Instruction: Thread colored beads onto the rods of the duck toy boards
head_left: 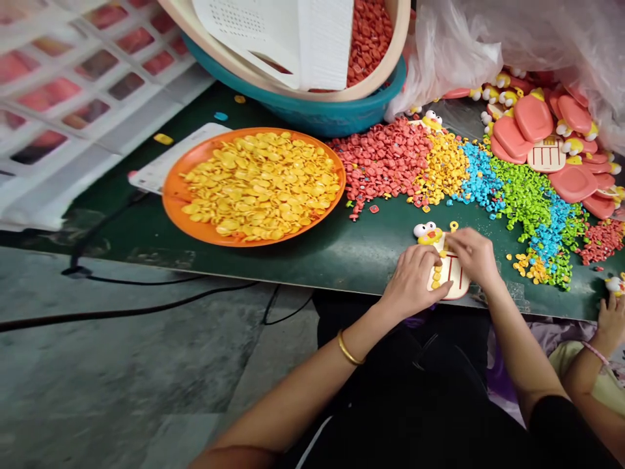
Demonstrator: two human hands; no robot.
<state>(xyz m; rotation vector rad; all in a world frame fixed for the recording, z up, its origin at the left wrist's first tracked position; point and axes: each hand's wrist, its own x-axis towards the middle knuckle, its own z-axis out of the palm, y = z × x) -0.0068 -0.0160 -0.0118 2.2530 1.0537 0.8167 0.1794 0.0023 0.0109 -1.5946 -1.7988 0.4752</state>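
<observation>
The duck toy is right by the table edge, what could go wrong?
The duck toy lies at the table edge under the left hand and right hand; a nudge might drop it. The loose bead piles sit close by, so a sleeve or elbow could scatter or mix the colours.

I see a dark green flat tabletop [371, 247] carrying everything. On its left part sits a round orange plastic plate [173, 195] heaped with yellow discs. Behind it stands a teal plastic basin [336, 114]. Loose beads lie straight on the surface in bands: red [385, 159], yellow [442, 169], blue [481, 176], green [525, 195]. At the near edge lies a cream duck-headed bead-frame toy [452, 277], with a heap of more such toys, backs pink, [551, 140] far right.
</observation>
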